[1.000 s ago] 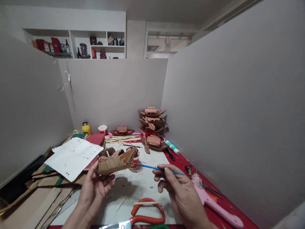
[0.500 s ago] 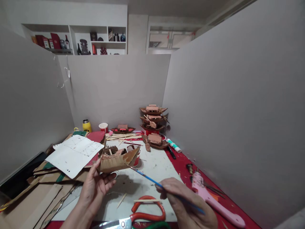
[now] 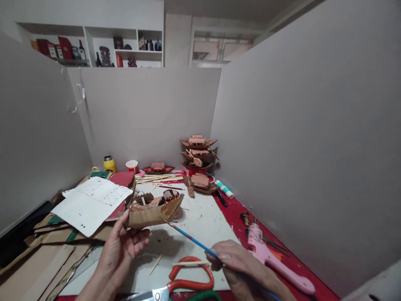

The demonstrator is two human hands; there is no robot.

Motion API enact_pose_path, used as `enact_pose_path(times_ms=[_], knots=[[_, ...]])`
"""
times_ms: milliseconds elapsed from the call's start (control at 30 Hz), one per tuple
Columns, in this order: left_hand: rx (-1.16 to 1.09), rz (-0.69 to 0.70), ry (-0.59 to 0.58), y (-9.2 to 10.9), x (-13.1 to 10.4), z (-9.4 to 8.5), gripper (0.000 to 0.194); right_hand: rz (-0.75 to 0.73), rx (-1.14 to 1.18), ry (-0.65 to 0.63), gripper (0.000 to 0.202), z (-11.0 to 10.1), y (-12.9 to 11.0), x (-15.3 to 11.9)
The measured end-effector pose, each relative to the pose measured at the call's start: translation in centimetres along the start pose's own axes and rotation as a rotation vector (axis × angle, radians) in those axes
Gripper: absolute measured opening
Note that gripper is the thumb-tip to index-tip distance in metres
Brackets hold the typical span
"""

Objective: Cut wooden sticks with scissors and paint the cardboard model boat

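Currently the left hand is holding a small cardboard boat by its near-left end, thumb against the side and the other fingers lying loosely underneath. The boat is hanging over the white board, its pointed end tilting up to the right. Meanwhile the right hand is gripping a blue paintbrush, closed around the handle, and the dark bristles are pointing at the lower edge of the hull near the pointed end; whether they are touching or just beside it, cannot tell. Main risk, as judged: the boat is being supported at one end only, so a firm brush stroke at the far end could be twisting it out of the fingers. Second risk: a red cup with dark stains inside is standing partly hidden behind the hull, so a backward swing could be knocking it. Third: scissors are lying between the wrists, a thin stick resting across one red handle; a lowered forearm could be catching either.
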State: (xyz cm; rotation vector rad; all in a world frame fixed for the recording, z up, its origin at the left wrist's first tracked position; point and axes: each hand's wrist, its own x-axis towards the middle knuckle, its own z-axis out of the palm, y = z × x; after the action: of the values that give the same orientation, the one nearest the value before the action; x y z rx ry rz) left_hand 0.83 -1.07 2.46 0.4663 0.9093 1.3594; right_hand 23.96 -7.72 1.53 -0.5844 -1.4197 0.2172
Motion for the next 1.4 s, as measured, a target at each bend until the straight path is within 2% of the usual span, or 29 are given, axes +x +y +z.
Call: enact_pose_path(times_ms=[133,333,633,733,967,1200,1400], knots=[[-0.005,-0.008,-0.001,0.1,-0.3,0.2,0.034,-0.089,-0.010,-0.056,0.031,-0.4,0.9,0.3],[-0.011,0.001,-0.006,0.2,-0.3,0.3,0.033,0.014,-0.025,0.067,0.026,-0.5,1.7,0.8],[-0.032,-0.012,-0.017,0.2,-0.2,0.2,0.040,0.042,-0.061,0.095,0.026,-0.3,2.4,1.4],[-0.031,-0.010,-0.019,0.2,-0.2,0.1,0.040,0.065,-0.051,0.052,0.027,-0.3,2.6,1.0],[-0.022,0.008,0.000,0.3,-0.2,0.1,0.035,0.012,0.045,-0.173,0.032,-0.3,2.3,-0.3],[-0.005,0.022,0.009,0.1,-0.2,0.1,0.036,0.036,-0.010,-0.129,0.033,-0.4,2.8,-0.1],[0.018,0.045,0.012,-0.4,-0.1,0.3,0.033,0.003,-0.010,-0.222,0.036,0.2,2.6,-0.2]])
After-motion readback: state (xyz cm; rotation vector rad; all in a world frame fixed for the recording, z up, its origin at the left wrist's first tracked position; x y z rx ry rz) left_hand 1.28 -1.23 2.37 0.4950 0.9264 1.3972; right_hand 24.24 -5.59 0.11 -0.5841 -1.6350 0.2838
